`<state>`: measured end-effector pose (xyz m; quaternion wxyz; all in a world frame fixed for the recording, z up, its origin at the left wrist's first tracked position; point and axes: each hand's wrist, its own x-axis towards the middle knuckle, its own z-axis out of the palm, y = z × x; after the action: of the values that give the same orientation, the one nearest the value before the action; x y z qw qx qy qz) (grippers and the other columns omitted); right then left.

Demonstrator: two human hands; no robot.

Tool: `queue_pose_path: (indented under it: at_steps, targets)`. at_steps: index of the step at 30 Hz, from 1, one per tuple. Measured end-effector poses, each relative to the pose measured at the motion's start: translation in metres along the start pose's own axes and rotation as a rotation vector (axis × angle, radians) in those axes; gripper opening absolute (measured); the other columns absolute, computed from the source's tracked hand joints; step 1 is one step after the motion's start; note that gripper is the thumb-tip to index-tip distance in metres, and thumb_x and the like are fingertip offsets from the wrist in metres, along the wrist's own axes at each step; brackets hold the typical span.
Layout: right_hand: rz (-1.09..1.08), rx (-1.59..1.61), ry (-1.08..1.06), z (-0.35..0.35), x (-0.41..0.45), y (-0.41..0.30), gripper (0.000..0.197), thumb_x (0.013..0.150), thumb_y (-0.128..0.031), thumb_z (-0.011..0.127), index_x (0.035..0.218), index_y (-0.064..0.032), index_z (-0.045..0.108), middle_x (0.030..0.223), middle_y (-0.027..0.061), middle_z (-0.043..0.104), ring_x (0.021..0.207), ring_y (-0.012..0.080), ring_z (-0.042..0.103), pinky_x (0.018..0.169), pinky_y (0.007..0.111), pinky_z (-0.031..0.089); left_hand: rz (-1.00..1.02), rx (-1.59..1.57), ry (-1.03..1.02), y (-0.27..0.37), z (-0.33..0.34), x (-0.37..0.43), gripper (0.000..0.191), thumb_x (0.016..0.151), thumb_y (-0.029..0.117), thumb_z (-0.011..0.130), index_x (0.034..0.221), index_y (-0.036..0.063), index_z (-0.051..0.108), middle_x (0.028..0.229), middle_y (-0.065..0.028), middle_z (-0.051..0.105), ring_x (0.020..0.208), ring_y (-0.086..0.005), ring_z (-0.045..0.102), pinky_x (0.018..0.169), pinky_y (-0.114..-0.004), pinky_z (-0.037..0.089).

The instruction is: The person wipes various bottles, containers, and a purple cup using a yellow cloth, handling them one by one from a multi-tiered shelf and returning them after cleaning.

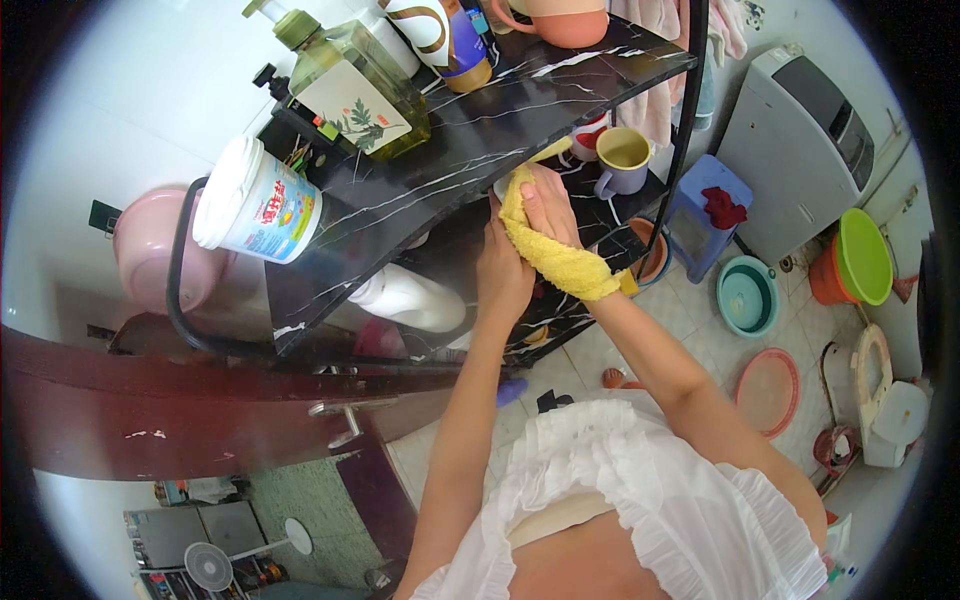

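Observation:
My right hand (553,204) grips a yellow terry cloth (559,259), one end of which hangs back over my right wrist. Just to its left is my left hand (506,262), its fingers raised against a small white object (501,184) that the cloth and hands mostly hide. Both hands are at the front edge of a black marble-patterned shelf (465,172), over the lower tier. Right of them on that tier stand a lilac mug with a yellow inside (624,169) and a white-and-red mug (589,139). A white bottle (420,298) lies tilted below the top shelf.
The top shelf carries a white lidded tub (259,202), a green pump bottle (360,97), a purple-and-white bottle (442,37) and a coral mug (566,22). A black rack post (686,105) rises at right. Beyond are a blue stool (701,225), basins (748,296) and a washing machine (795,150).

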<state>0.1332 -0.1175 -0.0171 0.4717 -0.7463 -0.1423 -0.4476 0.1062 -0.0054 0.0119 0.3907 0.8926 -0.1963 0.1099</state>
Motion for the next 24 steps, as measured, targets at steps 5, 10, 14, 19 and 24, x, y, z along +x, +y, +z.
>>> queue_pose_path:
  at_steps: [5,10,14,19,24]
  targets:
    - [-0.145,-0.051,0.104,0.004,-0.003,0.009,0.032,0.085,-0.014,0.049,0.111,0.0039,0.048,0.112,0.0242,0.051,0.103,0.0401,0.049,0.089,0.045,0.038,-0.187,-0.423,-0.262,-0.010,-0.032,0.009,0.048,0.091,0.025,0.047,0.134,0.0088,0.033,0.110,-0.0186,0.060,0.103,-0.0331,0.058,0.086,-0.040,0.043]
    - [0.112,-0.198,-0.087,0.006,-0.068,0.029,0.040,0.083,-0.015,0.050,0.119,0.0016,0.046,0.112,0.0208,0.053,0.097,0.0392,0.054,0.081,0.041,0.045,-0.123,0.071,-0.195,0.020,-0.042,0.034,0.066,0.080,0.054,0.056,0.117,0.0010,0.050,0.101,-0.0214,0.062,0.099,-0.0372,0.057,0.083,-0.041,0.045]
    - [0.137,-0.194,-0.145,-0.001,-0.080,0.032,0.039,0.082,-0.017,0.051,0.117,-0.0006,0.047,0.105,0.0207,0.056,0.093,0.0388,0.055,0.079,0.042,0.045,-0.231,0.167,-0.367,0.018,-0.047,0.060,0.058,0.085,0.047,0.054,0.119,0.0001,0.052,0.110,-0.0202,0.059,0.108,-0.0344,0.054,0.093,-0.036,0.039]
    - [0.243,-0.116,-0.073,0.009,-0.017,-0.029,0.037,0.083,-0.019,0.050,0.115,0.0008,0.048,0.110,0.0222,0.054,0.098,0.0389,0.053,0.083,0.042,0.044,-0.036,-0.266,-0.262,-0.024,-0.024,0.054,0.046,0.091,0.035,0.052,0.122,0.0005,0.050,0.121,-0.0117,0.055,0.110,-0.0220,0.051,0.094,-0.031,0.037]
    - [0.141,-0.133,0.088,0.020,-0.010,-0.022,0.043,0.083,-0.019,0.048,0.118,0.0052,0.045,0.117,0.0249,0.048,0.108,0.0403,0.046,0.092,0.043,0.037,-0.246,-0.847,-0.122,-0.013,-0.003,0.041,0.045,0.089,0.033,0.057,0.119,0.0001,0.051,0.115,-0.0092,0.055,0.105,-0.0171,0.052,0.091,-0.029,0.039]
